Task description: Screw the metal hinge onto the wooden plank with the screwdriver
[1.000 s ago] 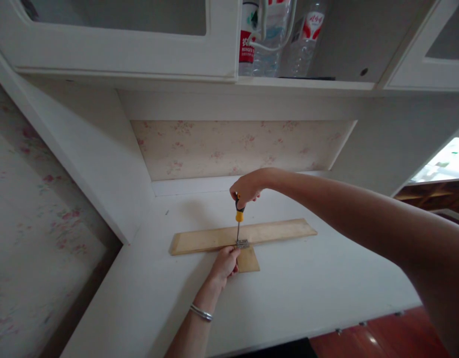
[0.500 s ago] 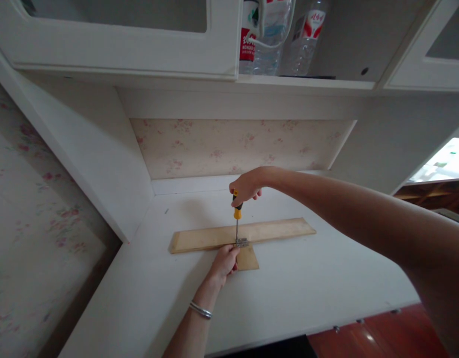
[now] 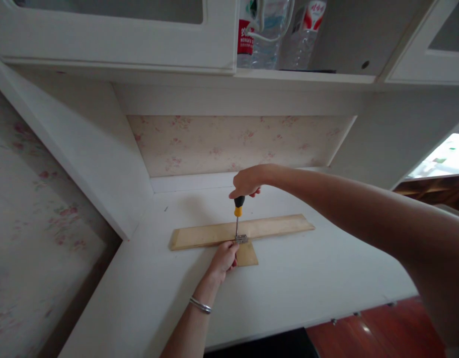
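Note:
A long wooden strip (image 3: 270,227) lies across the white desk (image 3: 307,283), with a short wooden piece (image 3: 247,254) butted against its near edge. A small metal bracket (image 3: 242,239) sits on the joint. My right hand (image 3: 247,181) grips the top of a black and yellow screwdriver (image 3: 237,209), held upright with its tip on the bracket. My left hand (image 3: 224,259) presses on the short piece just left of the bracket. A silver bangle (image 3: 200,305) is on my left wrist.
White cabinets hang above the desk; an open shelf (image 3: 307,73) holds plastic water bottles (image 3: 302,35). Floral wallpaper (image 3: 233,144) backs the niche. A slanted white side panel (image 3: 84,149) bounds the left. Red wood floor (image 3: 382,330) shows beyond the desk's front edge.
My right hand has shifted its grip on the screwdriver handle as it turns. The screwdriver stays upright on the bracket. My left hand has not moved.

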`<state>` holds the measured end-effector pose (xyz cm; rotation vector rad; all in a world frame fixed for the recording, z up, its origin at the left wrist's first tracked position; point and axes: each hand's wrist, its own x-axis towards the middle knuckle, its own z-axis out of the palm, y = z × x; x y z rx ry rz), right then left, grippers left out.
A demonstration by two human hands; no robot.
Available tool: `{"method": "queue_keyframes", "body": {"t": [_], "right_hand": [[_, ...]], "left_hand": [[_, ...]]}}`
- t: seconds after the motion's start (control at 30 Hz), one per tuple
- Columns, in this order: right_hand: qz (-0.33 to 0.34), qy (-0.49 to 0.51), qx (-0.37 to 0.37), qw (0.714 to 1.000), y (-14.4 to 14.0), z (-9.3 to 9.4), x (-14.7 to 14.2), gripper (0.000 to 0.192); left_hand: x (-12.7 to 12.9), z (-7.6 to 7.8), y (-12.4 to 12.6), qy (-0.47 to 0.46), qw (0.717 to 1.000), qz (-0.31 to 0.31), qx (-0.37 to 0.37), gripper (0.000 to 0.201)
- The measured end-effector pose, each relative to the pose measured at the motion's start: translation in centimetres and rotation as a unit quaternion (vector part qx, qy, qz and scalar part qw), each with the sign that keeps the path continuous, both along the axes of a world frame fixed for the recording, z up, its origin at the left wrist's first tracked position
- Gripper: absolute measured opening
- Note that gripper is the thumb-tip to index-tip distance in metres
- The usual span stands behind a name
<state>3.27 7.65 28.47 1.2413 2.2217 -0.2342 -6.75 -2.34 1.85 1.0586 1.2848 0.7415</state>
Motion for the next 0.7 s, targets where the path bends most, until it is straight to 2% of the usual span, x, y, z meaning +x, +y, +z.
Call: {"method": "queue_keyframes", "body": {"t": [0.07,0.17,0.27,0.33,0.43,0.57,0.63,0.7], "right_hand": [[0.022,0.028,-0.02,0.999,-0.11,0.06,0.04,0.04],[0.006,0.059,-0.043,0.997,-0.15,0.13,-0.05,0.048],[-0.037,0.025,-0.01,0.999,0.09,0.02,-0.28,0.054],[-0.024,0.007,0.016,1.0,0.22,0.01,-0.32,0.055],[0.016,0.029,0.0,0.999,0.1,0.24,-0.16,0.039],[-0.011,0.053,-0.038,0.998,-0.21,0.31,-0.18,0.053],[-0.035,0.025,-0.017,0.999,-0.12,0.07,-0.34,0.056],[-0.028,-0.007,0.017,0.999,0.1,-0.18,-0.43,0.061]], "left_hand": [[-0.01,0.12,-0.01,-0.001,1.0,-0.003,0.002,0.024],[-0.04,0.31,-0.05,-0.001,1.0,-0.004,0.005,0.026],[-0.06,0.34,-0.09,-0.003,1.0,-0.001,0.007,0.028],[-0.07,0.24,-0.07,-0.004,1.0,0.0,0.009,0.027],[-0.07,-0.02,0.01,-0.001,1.0,-0.003,0.007,0.027],[-0.01,-0.19,0.08,0.004,1.0,-0.007,0.001,0.029],[0.01,-0.16,0.07,0.007,1.0,-0.008,0.001,0.029],[0.0,-0.12,0.05,0.007,1.0,-0.007,0.0,0.029]]}}
